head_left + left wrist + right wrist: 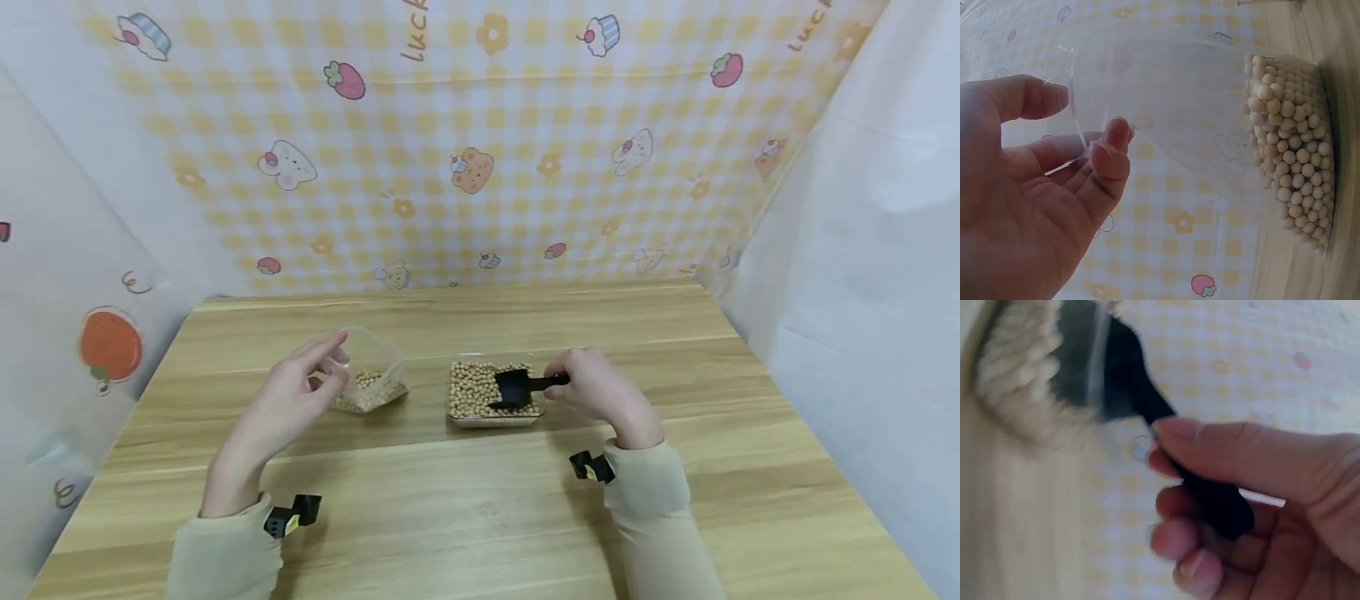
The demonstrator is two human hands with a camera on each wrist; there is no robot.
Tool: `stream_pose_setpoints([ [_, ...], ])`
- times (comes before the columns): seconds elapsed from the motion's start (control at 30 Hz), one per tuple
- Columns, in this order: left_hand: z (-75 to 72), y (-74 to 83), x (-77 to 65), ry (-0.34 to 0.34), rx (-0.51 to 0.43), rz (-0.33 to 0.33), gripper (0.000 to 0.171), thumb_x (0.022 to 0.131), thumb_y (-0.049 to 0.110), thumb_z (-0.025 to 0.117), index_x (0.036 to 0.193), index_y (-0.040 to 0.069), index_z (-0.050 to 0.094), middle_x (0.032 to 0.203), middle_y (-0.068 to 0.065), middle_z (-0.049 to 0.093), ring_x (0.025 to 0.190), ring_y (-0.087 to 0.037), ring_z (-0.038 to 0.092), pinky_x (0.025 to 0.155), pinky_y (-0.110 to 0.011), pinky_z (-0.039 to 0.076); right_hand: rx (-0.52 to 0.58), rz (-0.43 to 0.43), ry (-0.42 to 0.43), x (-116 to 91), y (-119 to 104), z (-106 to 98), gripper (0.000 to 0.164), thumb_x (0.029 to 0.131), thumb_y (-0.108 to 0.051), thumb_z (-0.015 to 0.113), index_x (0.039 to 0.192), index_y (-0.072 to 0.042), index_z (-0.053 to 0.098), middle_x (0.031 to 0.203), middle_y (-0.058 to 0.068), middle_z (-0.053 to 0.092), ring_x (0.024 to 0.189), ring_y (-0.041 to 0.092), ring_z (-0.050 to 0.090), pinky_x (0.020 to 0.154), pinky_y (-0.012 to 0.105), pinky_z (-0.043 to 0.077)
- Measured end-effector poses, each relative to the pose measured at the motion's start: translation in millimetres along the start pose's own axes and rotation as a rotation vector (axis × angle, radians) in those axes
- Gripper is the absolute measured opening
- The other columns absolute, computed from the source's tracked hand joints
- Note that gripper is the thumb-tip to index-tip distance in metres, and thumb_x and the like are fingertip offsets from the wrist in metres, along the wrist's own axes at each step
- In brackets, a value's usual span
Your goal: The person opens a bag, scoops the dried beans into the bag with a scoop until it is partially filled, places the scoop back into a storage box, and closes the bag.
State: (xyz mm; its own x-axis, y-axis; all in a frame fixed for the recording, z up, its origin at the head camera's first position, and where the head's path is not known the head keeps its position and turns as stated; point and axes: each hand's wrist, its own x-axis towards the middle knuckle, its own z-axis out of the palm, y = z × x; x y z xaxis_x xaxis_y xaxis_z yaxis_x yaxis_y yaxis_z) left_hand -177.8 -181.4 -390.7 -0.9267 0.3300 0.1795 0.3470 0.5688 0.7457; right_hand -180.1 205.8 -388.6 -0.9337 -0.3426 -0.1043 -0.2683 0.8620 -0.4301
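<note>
My left hand [303, 379] holds the top edge of a clear plastic bag [1166, 94], its fingers curled at the bag's mouth. The bag stands on the table with its mouth spread, and pale round soybeans [1297, 156] fill its bottom. To its right is a clear rectangular container [495, 422] full of soybeans [472, 387]. My right hand [596, 387] grips the handle of a black scoop [514, 388] between thumb and fingers. The scoop's head lies at the beans in the container's right half; the right wrist view is blurred there.
The wooden table [465, 500] carries the bag and the container side by side. A yellow checked cloth [480, 217] with printed cartoons hangs behind it. White sheets [870, 192] close off both sides.
</note>
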Motion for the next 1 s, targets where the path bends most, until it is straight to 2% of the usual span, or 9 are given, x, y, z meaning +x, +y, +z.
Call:
stream_pose_setpoints([
  [0.2, -0.5, -0.2, 0.0, -0.011, 0.003, -0.006, 0.054, 0.1, 0.018, 0.05, 0.148, -0.002, 0.037, 0.119, -0.01, 0.058, 0.094, -0.019, 0.058, 0.076, -0.026, 0.05, 0.077, -0.007, -0.027, 9, 18, 8, 0.012, 0.086, -0.013, 0.073, 0.097, -0.011, 0.076, 0.09, -0.002, 0.07, 0.079, 0.013, 0.06, 0.075, 0.038, 0.05],
  [0.33, 0.0, -0.3, 1.1, -0.005, 0.002, -0.004, 0.054, 0.099, 0.017, 0.05, 0.147, -0.003, 0.038, 0.118, -0.009, 0.058, 0.094, -0.02, 0.059, 0.076, -0.026, 0.05, 0.091, -0.008, -0.009, 11, 21, 9, 0.015, 0.086, -0.014, 0.073, 0.1, -0.011, 0.076, 0.092, 0.0, 0.071, 0.079, 0.015, 0.061, 0.076, 0.039, 0.051],
  [0.57, 1.0, -1.9, 2.1, 0.003, 0.003, 0.003, 0.053, 0.099, 0.016, 0.049, 0.147, -0.003, 0.038, 0.117, -0.01, 0.058, 0.093, -0.02, 0.059, 0.077, -0.026, 0.051, 0.133, -0.017, -0.005, 16, 27, 14, 0.019, 0.086, -0.019, 0.074, 0.104, -0.011, 0.076, 0.099, 0.002, 0.072, 0.089, 0.017, 0.064, 0.08, 0.039, 0.052],
  [0.7, 1.2, -2.0, 2.4, 0.008, 0.003, 0.007, 0.053, 0.098, 0.015, 0.049, 0.147, -0.004, 0.039, 0.117, -0.01, 0.058, 0.093, -0.02, 0.059, 0.076, -0.026, 0.051, 0.202, 0.001, -0.005, 15, 32, 12, 0.024, 0.087, -0.015, 0.073, 0.109, -0.006, 0.074, 0.101, 0.006, 0.071, 0.081, 0.016, 0.063, 0.072, 0.036, 0.053],
  [0.87, 1.1, -2.3, 3.0, 0.007, 0.007, 0.009, 0.053, 0.099, 0.016, 0.049, 0.146, -0.004, 0.039, 0.117, -0.01, 0.058, 0.093, -0.02, 0.06, 0.076, -0.026, 0.05, 0.276, 0.002, -0.018, 16, 36, 13, 0.021, 0.087, -0.012, 0.072, 0.108, -0.006, 0.073, 0.091, 0.004, 0.07, 0.07, 0.014, 0.061, 0.063, 0.031, 0.051],
  [1.0, 1.3, -1.8, 2.8, 0.006, 0.008, 0.008, 0.053, 0.099, 0.016, 0.049, 0.147, -0.004, 0.039, 0.117, -0.01, 0.058, 0.097, -0.021, 0.059, 0.081, -0.028, 0.049, 0.369, -0.02, -0.05, 19, 41, 20, 0.018, 0.089, -0.012, 0.07, 0.106, -0.006, 0.072, 0.083, 0.009, 0.069, 0.068, 0.02, 0.062, 0.059, 0.03, 0.05],
])
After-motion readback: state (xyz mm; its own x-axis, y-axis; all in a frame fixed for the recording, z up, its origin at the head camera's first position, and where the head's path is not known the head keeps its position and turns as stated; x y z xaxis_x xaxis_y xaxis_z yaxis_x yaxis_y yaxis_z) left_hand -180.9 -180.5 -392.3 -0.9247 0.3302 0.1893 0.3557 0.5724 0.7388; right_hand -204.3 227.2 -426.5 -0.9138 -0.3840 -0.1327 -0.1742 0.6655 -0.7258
